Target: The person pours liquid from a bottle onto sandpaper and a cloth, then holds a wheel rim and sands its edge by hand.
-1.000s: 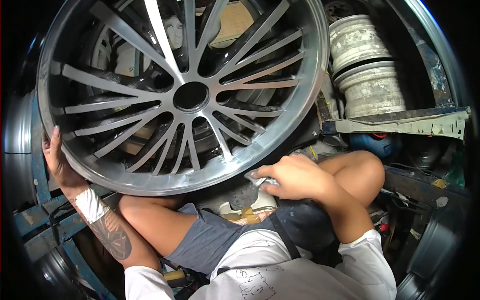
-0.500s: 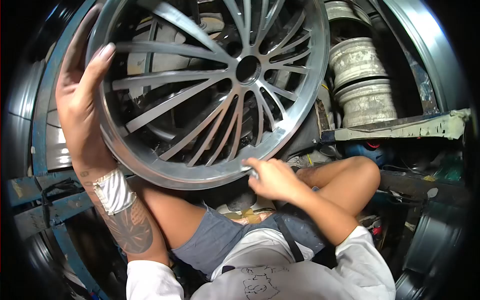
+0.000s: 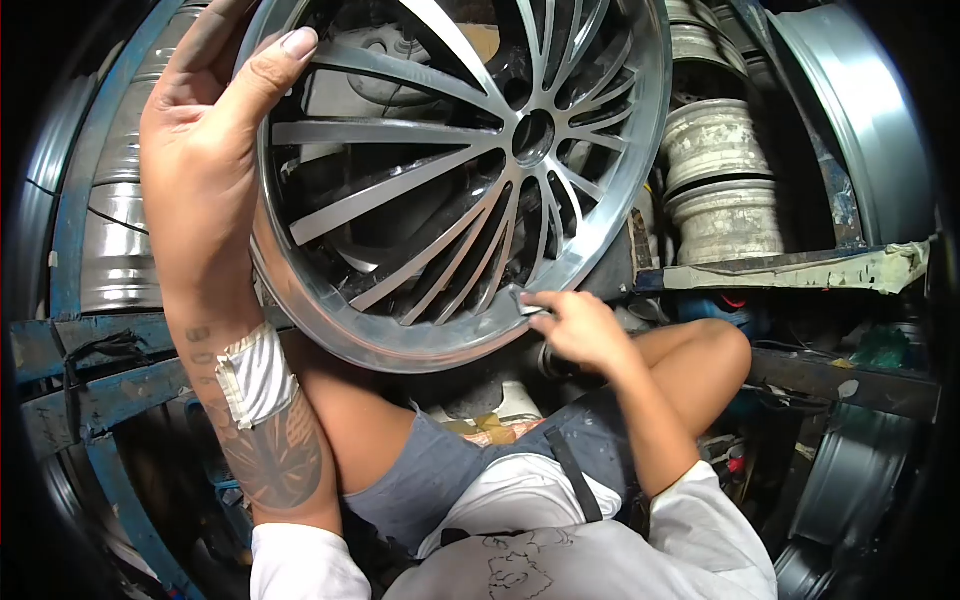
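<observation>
A large multi-spoke wheel rim [image 3: 440, 340] is tilted in front of me, above my crossed legs. My left hand [image 3: 215, 110] grips its left edge, thumb over the front lip and the other fingers behind, partly hidden. At the lower right lip, my right hand [image 3: 572, 325] is closed around a small grey piece [image 3: 528, 306], perhaps folded sheet or cloth, pressed to the metal face near the spoke ends. A white patch [image 3: 262, 378] is wrapped on my left forearm.
Worn wheels [image 3: 722, 165] are stacked at the right behind a taped ledge [image 3: 800, 270]. Blue metal frames [image 3: 130, 400] stand at the left, with silver wheels [image 3: 125, 230] behind. More rims line the far right, and a green bag [image 3: 882, 350] lies there.
The wheel has shifted right and turned slightly, with my left hand moving right along with it. My right hand has moved a little up and right along the lip.
</observation>
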Action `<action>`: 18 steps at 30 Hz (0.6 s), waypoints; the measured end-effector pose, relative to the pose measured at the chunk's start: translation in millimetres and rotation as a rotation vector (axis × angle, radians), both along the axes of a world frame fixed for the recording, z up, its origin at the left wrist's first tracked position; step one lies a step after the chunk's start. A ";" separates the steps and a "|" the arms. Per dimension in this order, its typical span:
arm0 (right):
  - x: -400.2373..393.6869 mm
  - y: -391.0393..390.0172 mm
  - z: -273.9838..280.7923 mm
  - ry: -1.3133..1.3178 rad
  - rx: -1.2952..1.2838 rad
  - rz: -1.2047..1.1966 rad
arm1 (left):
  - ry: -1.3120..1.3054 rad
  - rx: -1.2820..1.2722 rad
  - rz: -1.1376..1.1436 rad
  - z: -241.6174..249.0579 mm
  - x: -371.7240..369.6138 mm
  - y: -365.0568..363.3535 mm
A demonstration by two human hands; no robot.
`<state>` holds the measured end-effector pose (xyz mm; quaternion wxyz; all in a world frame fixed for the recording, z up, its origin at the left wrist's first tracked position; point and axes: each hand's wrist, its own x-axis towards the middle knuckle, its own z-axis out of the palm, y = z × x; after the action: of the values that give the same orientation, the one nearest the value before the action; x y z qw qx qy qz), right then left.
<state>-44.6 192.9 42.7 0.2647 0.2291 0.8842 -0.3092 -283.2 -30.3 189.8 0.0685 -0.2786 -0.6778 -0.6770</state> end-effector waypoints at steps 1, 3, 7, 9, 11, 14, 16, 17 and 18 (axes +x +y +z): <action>0.5 -12.6 -0.4 0.069 0.041 0.060 | 0.048 0.013 0.012 0.4 0.9 2.6; 6.3 -42.6 3.3 0.100 0.103 0.140 | 0.043 0.127 -0.022 0.5 7.4 10.5; -5.6 -14.3 -15.2 0.148 0.109 -0.026 | 0.024 0.314 -0.128 2.4 27.3 26.1; -4.2 -39.0 -9.9 0.075 0.178 0.064 | 0.031 0.320 -0.119 3.5 30.7 25.1; -3.8 -59.8 9.8 0.025 0.188 0.123 | -0.041 0.330 -0.118 6.9 33.7 24.3; -4.5 -16.1 -18.6 0.099 0.204 -0.037 | -0.097 0.312 -0.158 17.3 36.8 21.7; -9.2 -35.1 -11.5 0.024 0.304 0.031 | -0.081 0.306 -0.166 16.2 32.0 17.7; -11.5 -48.9 0.7 0.010 0.279 0.087 | -0.077 0.298 -0.173 10.5 29.9 16.6; -13.2 -55.3 7.7 0.000 0.256 0.142 | -0.047 0.304 -0.155 6.9 30.0 20.9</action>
<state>-57.8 137.5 50.3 0.2544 0.1977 0.9305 -0.1745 -253.2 -9.4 196.6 0.0415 -0.3007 -0.5456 -0.7811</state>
